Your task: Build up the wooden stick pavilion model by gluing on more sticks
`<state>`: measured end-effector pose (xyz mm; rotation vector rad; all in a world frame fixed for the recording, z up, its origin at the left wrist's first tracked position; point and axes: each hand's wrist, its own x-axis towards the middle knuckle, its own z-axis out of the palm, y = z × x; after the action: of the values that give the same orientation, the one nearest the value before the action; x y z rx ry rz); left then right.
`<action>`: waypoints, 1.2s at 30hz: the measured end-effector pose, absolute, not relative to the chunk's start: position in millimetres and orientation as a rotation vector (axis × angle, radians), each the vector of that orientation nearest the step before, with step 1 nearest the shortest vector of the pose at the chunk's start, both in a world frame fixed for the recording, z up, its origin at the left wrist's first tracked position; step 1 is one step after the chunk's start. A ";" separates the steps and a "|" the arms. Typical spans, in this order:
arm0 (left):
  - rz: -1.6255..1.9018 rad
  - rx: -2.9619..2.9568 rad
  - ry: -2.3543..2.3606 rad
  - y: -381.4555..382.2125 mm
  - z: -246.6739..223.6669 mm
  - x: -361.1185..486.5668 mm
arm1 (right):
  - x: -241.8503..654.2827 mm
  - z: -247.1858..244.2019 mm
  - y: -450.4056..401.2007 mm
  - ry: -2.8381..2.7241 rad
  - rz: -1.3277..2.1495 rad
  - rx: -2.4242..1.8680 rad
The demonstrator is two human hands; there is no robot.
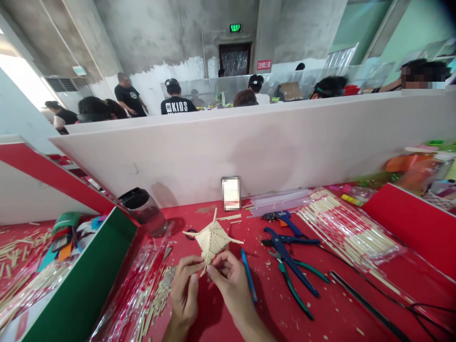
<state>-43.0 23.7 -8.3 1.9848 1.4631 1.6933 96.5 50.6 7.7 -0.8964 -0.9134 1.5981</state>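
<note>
A star-shaped piece built of pale wooden sticks (213,239) is held up over the red table (263,304), its pointed stick ends jutting outward. My left hand (185,285) pinches its lower left edge between thumb and fingers. On the lower right edge, my right hand (228,273) grips it with the thumb in front and the fingers curled behind. A blue pen (249,275) lies just right of my right hand. Left of my left hand is a heap of short cut sticks (161,292).
Cutting pliers with green handles (290,287), a blue cutter (292,259) and a blue glue gun (281,218) lie at right. Behind them are bagged wooden sticks (345,228). A dark-lidded bottle (144,211) stands at left by a green board (81,280). A white partition (199,156) runs across the back.
</note>
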 end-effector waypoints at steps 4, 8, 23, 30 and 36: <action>1.687 1.986 1.462 23.8 -7.8 -43.3 | 97.4 7.7 51.4 -0.949 1.554 -0.908; 1.694 1.997 1.448 23.0 -8.7 -42.9 | 98.4 9.2 52.8 -0.971 1.535 -0.916; 1.722 1.990 1.441 23.2 -12.3 -42.2 | 95.5 3.5 53.1 -0.916 1.536 -0.867; 1.712 2.008 1.420 23.9 -11.6 -41.8 | 91.7 -4.5 56.6 -0.834 1.596 -0.839; 1.714 2.010 1.411 24.4 -10.2 -40.9 | 90.5 -10.5 57.5 -0.774 1.664 -0.802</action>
<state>-40.9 24.4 -10.2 2.0101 1.4108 1.7141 90.5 57.5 -10.5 -0.8017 -0.7739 1.6641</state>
